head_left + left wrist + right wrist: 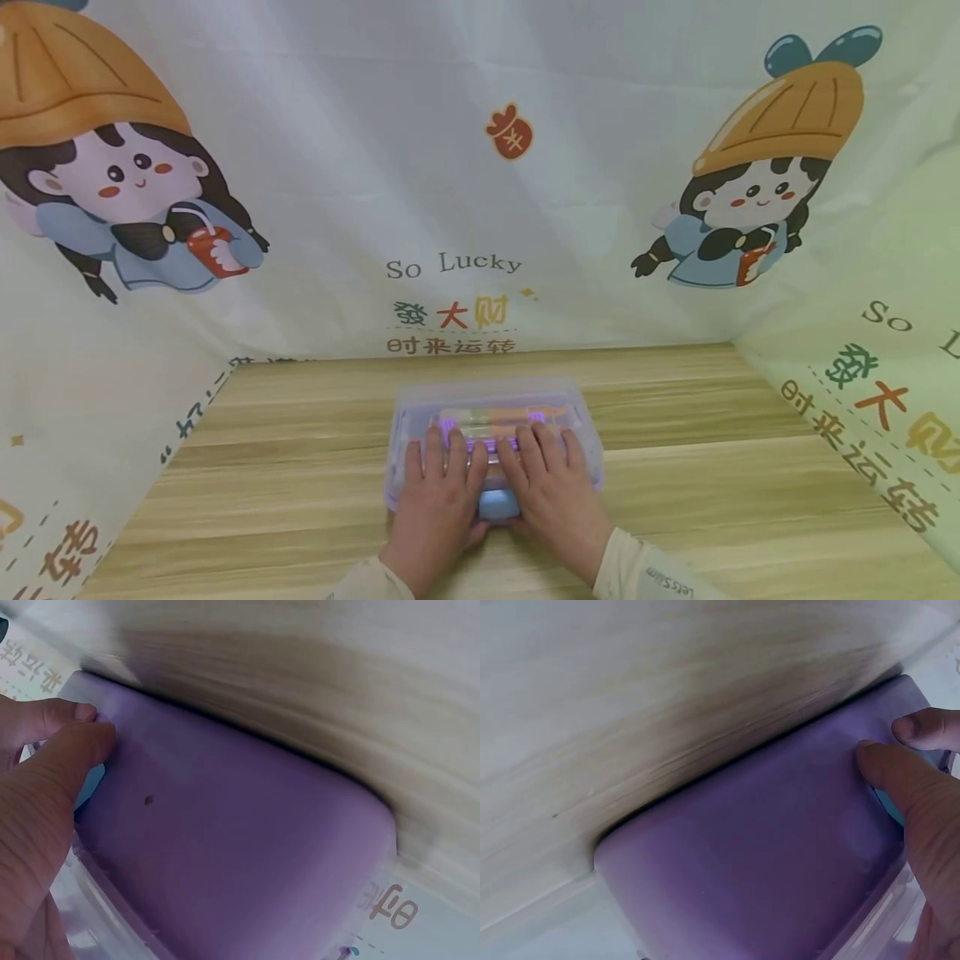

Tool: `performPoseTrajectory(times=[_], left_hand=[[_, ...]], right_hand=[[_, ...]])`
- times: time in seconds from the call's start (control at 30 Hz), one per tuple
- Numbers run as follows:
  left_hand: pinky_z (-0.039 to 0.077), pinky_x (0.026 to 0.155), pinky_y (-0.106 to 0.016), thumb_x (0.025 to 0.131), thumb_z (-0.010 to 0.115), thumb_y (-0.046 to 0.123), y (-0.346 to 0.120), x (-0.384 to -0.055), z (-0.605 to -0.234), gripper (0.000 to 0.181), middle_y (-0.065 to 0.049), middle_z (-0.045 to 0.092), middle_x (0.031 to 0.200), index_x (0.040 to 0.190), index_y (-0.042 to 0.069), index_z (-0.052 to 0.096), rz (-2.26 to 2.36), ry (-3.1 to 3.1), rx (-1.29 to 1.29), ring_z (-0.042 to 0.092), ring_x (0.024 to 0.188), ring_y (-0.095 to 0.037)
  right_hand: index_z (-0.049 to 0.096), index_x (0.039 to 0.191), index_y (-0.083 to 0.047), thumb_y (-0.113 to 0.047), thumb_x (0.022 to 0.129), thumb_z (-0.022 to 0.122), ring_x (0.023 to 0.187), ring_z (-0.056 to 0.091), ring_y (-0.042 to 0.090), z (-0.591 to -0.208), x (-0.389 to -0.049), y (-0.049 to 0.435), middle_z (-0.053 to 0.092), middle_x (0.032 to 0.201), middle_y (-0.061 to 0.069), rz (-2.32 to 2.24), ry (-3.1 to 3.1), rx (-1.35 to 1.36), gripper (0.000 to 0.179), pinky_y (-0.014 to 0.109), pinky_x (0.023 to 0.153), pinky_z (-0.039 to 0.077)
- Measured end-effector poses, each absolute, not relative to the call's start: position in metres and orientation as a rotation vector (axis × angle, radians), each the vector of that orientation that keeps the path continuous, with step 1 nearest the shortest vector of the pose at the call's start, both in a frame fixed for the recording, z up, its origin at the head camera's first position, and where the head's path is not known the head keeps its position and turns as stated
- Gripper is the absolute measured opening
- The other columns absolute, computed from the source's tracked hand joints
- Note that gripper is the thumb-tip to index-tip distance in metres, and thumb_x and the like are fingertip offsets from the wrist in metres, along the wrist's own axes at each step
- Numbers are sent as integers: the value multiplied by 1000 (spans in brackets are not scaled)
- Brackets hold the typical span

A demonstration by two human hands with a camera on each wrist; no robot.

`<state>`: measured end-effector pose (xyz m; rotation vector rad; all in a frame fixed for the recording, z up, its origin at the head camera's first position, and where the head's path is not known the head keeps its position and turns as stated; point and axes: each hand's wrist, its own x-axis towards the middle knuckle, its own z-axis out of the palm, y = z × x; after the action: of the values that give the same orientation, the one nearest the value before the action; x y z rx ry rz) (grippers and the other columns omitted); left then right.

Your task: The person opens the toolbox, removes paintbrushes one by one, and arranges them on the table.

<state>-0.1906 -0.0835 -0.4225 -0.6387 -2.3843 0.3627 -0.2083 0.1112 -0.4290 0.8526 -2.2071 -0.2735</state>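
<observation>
A pencil box [588,425] with a clear lid and a purple body [240,810] lies on the table, close to me. My left hand [435,508] and right hand [562,504] hold it side by side, fingers laid over the lid and thumbs bent down over the front. Between the hands shows a light blue clasp [498,504]. In the left wrist view the left thumb [75,754] touches the box's front beside the clasp. The right thumb [900,772] does likewise in the right wrist view. Orange and green pens [517,413] show through the lid, partly hidden by fingers.
The box stands on a wood-grain table [300,467]. Pale printed cloth [360,167] with cartoon figures and lettering hangs behind the table and along both sides.
</observation>
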Motion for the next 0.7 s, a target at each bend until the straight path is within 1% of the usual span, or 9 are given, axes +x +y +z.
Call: performPoseTrajectory(times=[0.3, 0.43, 0.7], left_hand=[[42, 95, -61, 57, 80, 69, -84, -192, -424, 101, -27, 56, 126, 131, 6, 55, 353, -2342, -635, 48, 119, -52], [43, 92, -61, 55, 81, 69, -84, -192, -424, 101, -27, 57, 125, 130, 6, 56, 344, -2306, -643, 50, 117, -52], [44, 90, -62, 59, 79, 66, -85, -194, -425, 96, -26, 58, 126, 134, 10, 57, 317, -2254, -674, 50, 117, -54]], right_hand=[[46, 135, -10, -68, 54, 82, 120, 49, 42, -431, -212, 112, 51, 126, 21, -241, -2168, 865, 106, 58, 95, 41], [48, 135, -12, -65, 55, 81, 118, 51, 42, -431, -213, 113, 51, 124, 20, -230, -2149, 878, 102, 58, 94, 42], [49, 133, -11, -65, 57, 79, 115, 53, 41, -430, -214, 116, 53, 123, 19, -241, -2097, 904, 98, 57, 93, 44]])
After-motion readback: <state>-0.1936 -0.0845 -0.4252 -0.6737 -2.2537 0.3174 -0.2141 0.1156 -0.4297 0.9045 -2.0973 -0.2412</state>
